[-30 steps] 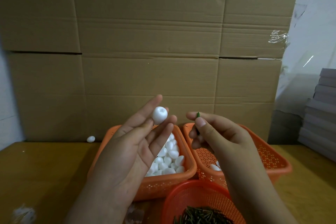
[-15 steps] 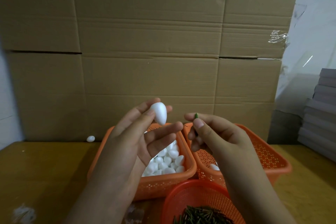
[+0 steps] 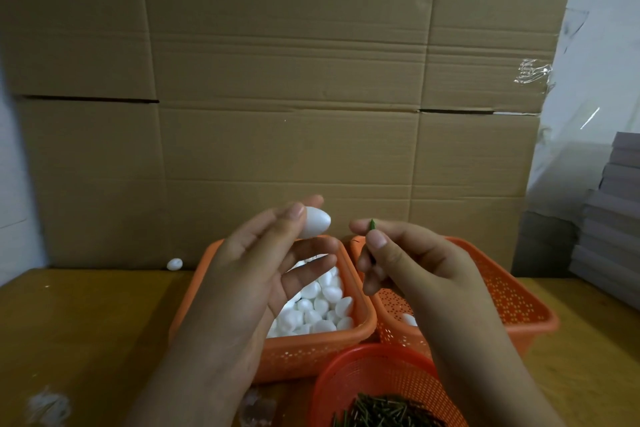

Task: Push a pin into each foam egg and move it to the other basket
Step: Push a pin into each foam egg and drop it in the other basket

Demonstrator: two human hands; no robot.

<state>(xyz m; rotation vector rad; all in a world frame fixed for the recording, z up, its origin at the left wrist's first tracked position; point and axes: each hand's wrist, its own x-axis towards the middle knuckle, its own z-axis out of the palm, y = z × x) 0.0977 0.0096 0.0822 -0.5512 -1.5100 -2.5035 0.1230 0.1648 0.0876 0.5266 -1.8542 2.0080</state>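
White foam egg (image 3: 314,222) sits pinched at the fingertips of the left hand (image 3: 256,274), raised above the full basket (image 3: 360,326), its narrow end turned toward the right hand (image 3: 408,260). That hand pinches a green pin (image 3: 372,225) between thumb and forefinger, just beside the egg — tip not yet touching foam. To do this well, line the pin with the egg's long axis, brace the egg firmly and press straight; an angled push would likely break out the side. The receiving basket (image 3: 512,302), right of the full basket, holds few eggs.
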